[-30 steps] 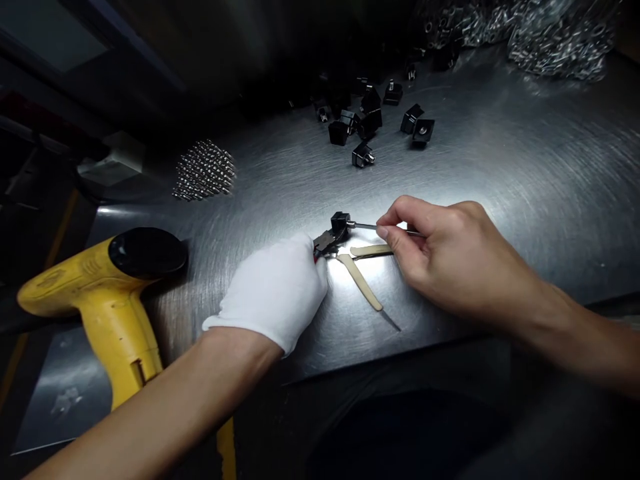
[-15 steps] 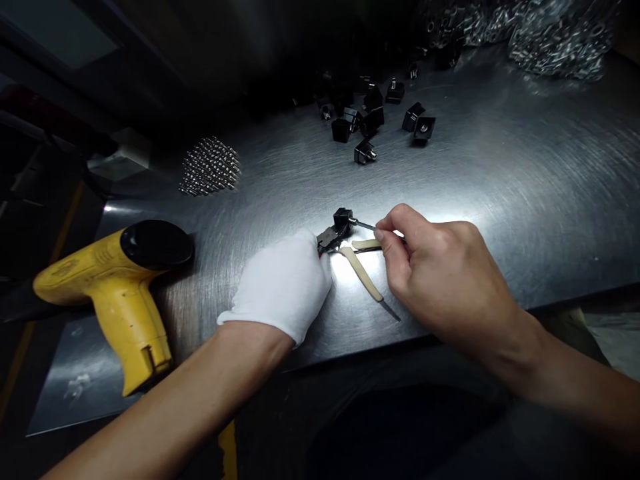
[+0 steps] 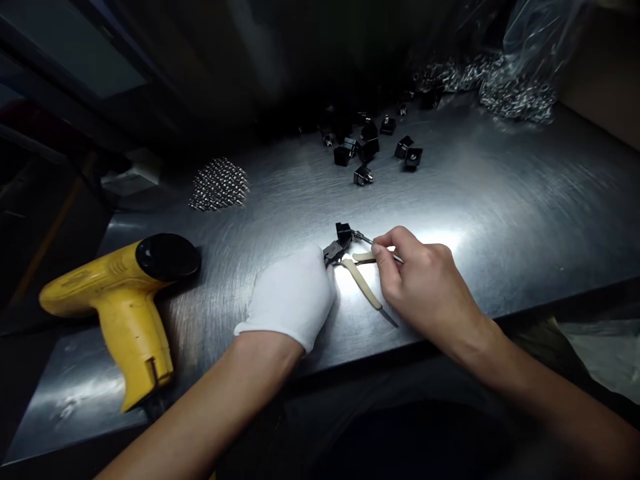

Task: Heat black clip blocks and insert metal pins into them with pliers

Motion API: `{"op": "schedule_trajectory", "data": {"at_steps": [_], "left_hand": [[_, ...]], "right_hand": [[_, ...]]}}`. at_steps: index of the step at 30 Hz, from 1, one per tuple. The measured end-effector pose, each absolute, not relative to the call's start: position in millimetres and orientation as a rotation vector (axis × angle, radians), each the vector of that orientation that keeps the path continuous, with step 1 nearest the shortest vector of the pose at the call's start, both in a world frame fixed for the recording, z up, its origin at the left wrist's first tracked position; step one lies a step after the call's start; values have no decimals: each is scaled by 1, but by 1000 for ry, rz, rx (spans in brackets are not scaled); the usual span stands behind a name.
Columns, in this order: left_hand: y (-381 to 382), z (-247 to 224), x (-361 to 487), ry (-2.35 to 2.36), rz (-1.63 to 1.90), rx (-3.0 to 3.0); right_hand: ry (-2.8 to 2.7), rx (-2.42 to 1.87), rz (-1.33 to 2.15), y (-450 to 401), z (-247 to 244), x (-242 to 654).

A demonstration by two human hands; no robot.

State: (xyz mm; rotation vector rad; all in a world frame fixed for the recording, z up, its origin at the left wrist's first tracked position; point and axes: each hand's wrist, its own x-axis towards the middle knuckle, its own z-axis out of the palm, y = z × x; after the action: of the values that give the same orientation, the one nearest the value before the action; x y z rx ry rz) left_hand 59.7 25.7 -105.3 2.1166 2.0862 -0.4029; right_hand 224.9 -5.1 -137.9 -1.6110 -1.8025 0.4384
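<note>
My left hand [image 3: 290,293], in a white glove, is closed around the dark head of a pair of pliers [image 3: 364,287]; its fingertips are hidden. The pliers' beige-sleeved handles are spread apart and point right. Just beyond the pliers' head sits a small black block-shaped part [image 3: 343,231], and I cannot tell whether the glove touches it. A thin metal rod [image 3: 367,239] is pinched between thumb and forefinger of my bare right hand [image 3: 425,280]. The rod's far end meets a small silver fitting [image 3: 357,235] at the black part's right side.
A yellow heat gun-shaped tool [image 3: 125,293] lies at the left of the metal table [image 3: 500,220]. Behind are a patch of small silver pieces [image 3: 220,185] and several loose black parts [image 3: 363,175]. Clear plastic bags of metal fittings [image 3: 520,97] stand at the back right.
The view has tilted upward, so the table contents appear lower. Both hands keep their grips, and the rod stays at the black part, with the silver fitting showing more clearly.
</note>
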Motion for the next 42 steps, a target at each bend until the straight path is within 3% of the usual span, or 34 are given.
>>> {"op": "schedule_trajectory", "data": {"at_steps": [7,15,22,29,35,42], "left_hand": [[14,-102,50,1970,-221,2402],[17,-106,43,1975,-110,2294],[-9,-113,20,1992,451,2070],[-25,-124,1,1946,1015,1826],[-26,-136,0,1967,1216,1855],[-27,-140,1,2017,1265,1828]], "right_hand": [[-1659,-1514,699,-6,-134,240],[-1418,-1490,1121,-2,-129,253],[-1449,-1389,1316,42,-110,239],[-1833,-1388,1266,135,-122,158],[-2221,-1488,988,185,-125,106],[-2646,-1475,614,206,-80,65]]}}
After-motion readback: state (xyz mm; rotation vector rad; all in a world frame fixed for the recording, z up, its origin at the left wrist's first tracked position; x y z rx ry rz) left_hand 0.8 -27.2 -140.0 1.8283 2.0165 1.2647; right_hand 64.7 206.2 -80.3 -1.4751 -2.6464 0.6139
